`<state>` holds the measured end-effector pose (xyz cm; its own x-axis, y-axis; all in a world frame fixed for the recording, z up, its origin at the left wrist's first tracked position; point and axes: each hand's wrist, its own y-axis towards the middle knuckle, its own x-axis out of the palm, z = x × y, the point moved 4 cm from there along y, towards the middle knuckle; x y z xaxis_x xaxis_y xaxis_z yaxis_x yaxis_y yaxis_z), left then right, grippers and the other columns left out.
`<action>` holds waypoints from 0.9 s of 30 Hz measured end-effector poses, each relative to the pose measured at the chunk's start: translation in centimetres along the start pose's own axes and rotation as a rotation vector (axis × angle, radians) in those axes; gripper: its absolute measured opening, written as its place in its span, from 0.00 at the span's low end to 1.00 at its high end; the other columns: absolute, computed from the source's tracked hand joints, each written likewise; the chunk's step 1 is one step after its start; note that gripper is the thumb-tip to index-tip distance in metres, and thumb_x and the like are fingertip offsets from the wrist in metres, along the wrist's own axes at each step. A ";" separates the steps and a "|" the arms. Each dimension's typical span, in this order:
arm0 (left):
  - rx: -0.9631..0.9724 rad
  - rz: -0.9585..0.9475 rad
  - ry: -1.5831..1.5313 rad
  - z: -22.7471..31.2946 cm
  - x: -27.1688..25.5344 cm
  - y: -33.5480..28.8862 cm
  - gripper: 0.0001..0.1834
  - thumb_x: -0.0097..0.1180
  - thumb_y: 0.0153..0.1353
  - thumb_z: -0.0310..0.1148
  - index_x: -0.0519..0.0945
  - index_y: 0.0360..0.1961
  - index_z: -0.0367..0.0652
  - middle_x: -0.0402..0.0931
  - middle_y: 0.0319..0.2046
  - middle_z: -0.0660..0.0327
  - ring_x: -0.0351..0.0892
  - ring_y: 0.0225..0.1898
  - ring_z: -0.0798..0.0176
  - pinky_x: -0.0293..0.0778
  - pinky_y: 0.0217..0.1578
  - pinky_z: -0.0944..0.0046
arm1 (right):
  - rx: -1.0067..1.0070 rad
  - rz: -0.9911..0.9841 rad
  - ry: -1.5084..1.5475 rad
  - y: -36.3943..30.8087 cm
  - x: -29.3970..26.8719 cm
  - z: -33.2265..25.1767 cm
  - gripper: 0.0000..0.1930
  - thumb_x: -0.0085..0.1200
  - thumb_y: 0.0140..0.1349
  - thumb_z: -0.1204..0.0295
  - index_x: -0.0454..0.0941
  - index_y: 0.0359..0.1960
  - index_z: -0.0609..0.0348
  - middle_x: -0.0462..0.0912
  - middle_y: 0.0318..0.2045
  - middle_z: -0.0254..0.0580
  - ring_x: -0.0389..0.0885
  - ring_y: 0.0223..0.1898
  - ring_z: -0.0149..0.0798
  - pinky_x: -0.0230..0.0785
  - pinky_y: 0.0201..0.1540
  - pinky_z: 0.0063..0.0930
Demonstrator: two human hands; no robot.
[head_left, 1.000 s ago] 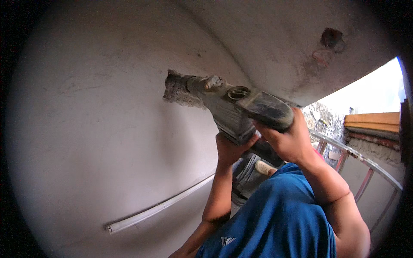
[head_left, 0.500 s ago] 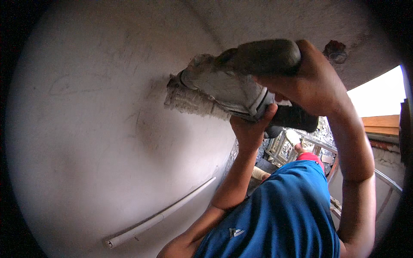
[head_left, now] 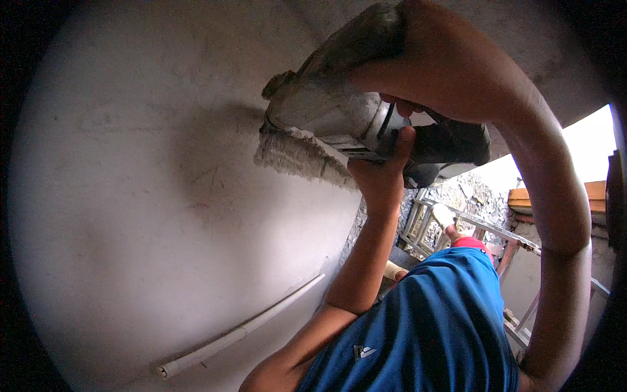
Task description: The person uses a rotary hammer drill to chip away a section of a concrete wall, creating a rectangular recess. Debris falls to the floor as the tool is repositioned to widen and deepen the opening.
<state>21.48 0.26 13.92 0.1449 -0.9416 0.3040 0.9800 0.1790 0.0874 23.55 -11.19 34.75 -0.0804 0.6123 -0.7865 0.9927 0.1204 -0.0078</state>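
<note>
A dusty grey-and-black power tool (head_left: 326,108) is held up against the wall; dust and my hands hide its exact kind. My right hand (head_left: 418,72) wraps round its dark upper handle, with most fingers out of sight behind. From below, my left hand (head_left: 379,176) supports the tool's body, its thumb pressed up along the side. The tool's black end (head_left: 454,144) points back toward me. Just under the tool's far end runs a rough, chipped grey strip (head_left: 300,160) on the pale wall (head_left: 130,215); where the tool touches it is hidden.
A whitish pipe (head_left: 241,332) runs along the lower wall. Far below are a metal ladder-like frame (head_left: 483,225), stony rubble (head_left: 464,193) and my foot in a pale shoe (head_left: 443,214). An orange-brown wooden beam (head_left: 594,196) borders a bright opening (head_left: 584,144) at right.
The tool's handle end and my right hand have risen, tilting the tool more steeply. My left hand keeps nearly the same place on the body.
</note>
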 end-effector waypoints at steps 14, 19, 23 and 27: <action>-0.132 0.099 -0.254 -1.2 -1.3 0.5 0.35 0.80 0.54 0.43 0.80 0.52 0.22 0.82 0.52 0.47 0.81 0.52 0.57 0.72 0.60 0.56 | -0.698 0.059 -0.641 1.5 2.7 -3.8 0.09 0.65 0.59 0.67 0.86 0.35 0.60 0.86 0.26 0.47 0.89 0.30 0.46 0.82 0.33 0.41; -0.104 0.095 -0.404 0.2 -1.1 0.9 0.36 0.80 0.54 0.40 0.78 0.55 0.23 0.80 0.55 0.46 0.80 0.55 0.57 0.71 0.61 0.55 | -1.145 -0.013 -0.720 1.3 2.8 -6.6 0.07 0.65 0.59 0.67 0.84 0.34 0.56 0.87 0.26 0.45 0.89 0.30 0.47 0.82 0.33 0.40; -0.070 0.069 -0.506 0.2 -1.3 0.6 0.40 0.80 0.54 0.39 0.74 0.61 0.25 0.77 0.59 0.48 0.77 0.59 0.57 0.69 0.63 0.56 | -1.092 -0.075 -0.801 0.3 3.2 -8.0 0.08 0.65 0.59 0.66 0.84 0.34 0.57 0.86 0.26 0.46 0.88 0.29 0.47 0.81 0.32 0.39; -0.153 0.038 -0.570 0.3 -0.9 0.6 0.43 0.79 0.55 0.40 0.70 0.65 0.28 0.75 0.62 0.49 0.75 0.62 0.57 0.68 0.66 0.56 | -0.834 -0.079 -0.657 0.8 2.9 -9.4 0.10 0.64 0.58 0.65 0.85 0.32 0.60 0.86 0.24 0.48 0.86 0.26 0.45 0.80 0.29 0.39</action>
<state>21.87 1.34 14.01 0.1253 -0.6260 0.7697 0.9902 0.1266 -0.0583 23.26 -1.96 38.24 0.1699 0.0672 -0.9832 0.5912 0.7913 0.1562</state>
